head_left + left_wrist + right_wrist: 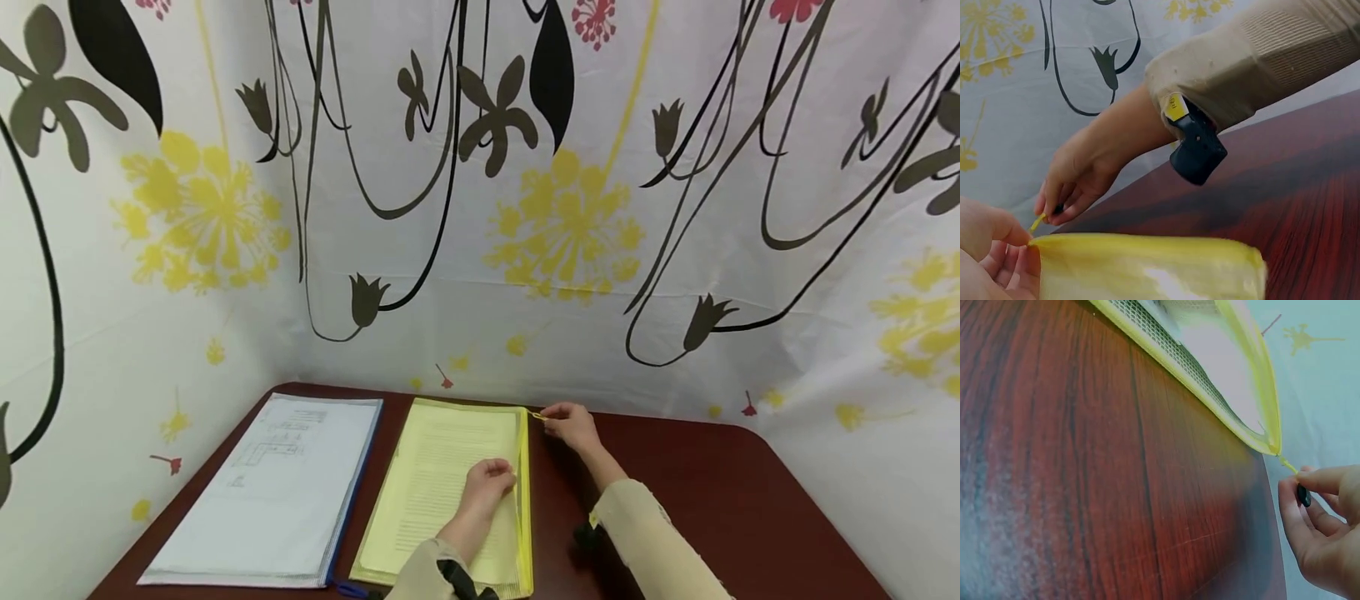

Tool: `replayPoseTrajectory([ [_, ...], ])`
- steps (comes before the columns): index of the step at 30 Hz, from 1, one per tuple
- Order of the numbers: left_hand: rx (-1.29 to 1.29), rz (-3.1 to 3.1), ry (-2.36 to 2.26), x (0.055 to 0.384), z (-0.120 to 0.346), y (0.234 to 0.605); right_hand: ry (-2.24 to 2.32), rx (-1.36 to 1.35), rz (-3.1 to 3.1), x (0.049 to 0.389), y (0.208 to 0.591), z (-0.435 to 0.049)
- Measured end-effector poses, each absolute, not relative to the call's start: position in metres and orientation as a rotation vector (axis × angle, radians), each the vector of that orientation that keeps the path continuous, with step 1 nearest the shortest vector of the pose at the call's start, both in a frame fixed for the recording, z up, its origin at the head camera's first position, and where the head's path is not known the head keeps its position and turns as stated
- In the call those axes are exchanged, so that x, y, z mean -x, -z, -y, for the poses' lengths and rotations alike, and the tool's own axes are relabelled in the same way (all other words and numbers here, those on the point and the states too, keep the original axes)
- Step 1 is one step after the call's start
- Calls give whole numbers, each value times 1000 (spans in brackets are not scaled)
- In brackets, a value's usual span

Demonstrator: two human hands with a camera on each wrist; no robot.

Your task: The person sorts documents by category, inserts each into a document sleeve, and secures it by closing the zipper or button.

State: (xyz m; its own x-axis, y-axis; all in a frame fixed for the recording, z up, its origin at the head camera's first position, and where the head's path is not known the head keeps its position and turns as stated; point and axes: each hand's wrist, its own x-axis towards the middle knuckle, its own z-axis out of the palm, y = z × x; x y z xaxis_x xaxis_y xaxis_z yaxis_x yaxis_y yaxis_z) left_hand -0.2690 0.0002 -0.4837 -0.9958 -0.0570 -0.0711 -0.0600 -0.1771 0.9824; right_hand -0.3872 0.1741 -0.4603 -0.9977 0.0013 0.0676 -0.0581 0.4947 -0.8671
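A yellow-edged mesh zip pouch (442, 467) with printed sheets inside lies on the table. Its right-hand edge gapes, and the right wrist view shows the mesh side (1172, 359) apart from the clear side. My left hand (480, 500) is over the pouch near that edge, thumb and fingers pinching the edge; in the left wrist view the left hand (991, 250) is by the pouch's yellow border (1147, 244). At the far right corner, my right hand (573, 425) pinches the yellow zip pull (1288, 465), whose black end (1304, 495) shows between the fingers.
To the left lies a second zip pouch (255, 492), blue-edged, with a drawing on white paper visible in it and a blue cord (351, 589) at its near corner. The dark red-brown table (712, 500) extends right. A patterned curtain (450, 250) hangs behind.
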Motion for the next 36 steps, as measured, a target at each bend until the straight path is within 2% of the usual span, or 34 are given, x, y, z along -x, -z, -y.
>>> replayPoseTrajectory([
  [7, 73, -1850, -2352, 277, 1, 468, -1492, -32, 2700, 386, 458, -177],
  [13, -49, -1857, -2326, 310, 7, 447, -1480, -57, 2694, 386, 453, -180],
  [19, -112, -2094, -2200, 341, 7, 443, -1514, -57, 2680, 383, 456, -178],
  [29, -261, -2504, -1972, 377, 5, 469, -1487, -17, 2691, 384, 460, -181],
  [36, -308, -2620, -1862, 382, 1, 501, -1360, -65, 2754, 382, 465, -184],
])
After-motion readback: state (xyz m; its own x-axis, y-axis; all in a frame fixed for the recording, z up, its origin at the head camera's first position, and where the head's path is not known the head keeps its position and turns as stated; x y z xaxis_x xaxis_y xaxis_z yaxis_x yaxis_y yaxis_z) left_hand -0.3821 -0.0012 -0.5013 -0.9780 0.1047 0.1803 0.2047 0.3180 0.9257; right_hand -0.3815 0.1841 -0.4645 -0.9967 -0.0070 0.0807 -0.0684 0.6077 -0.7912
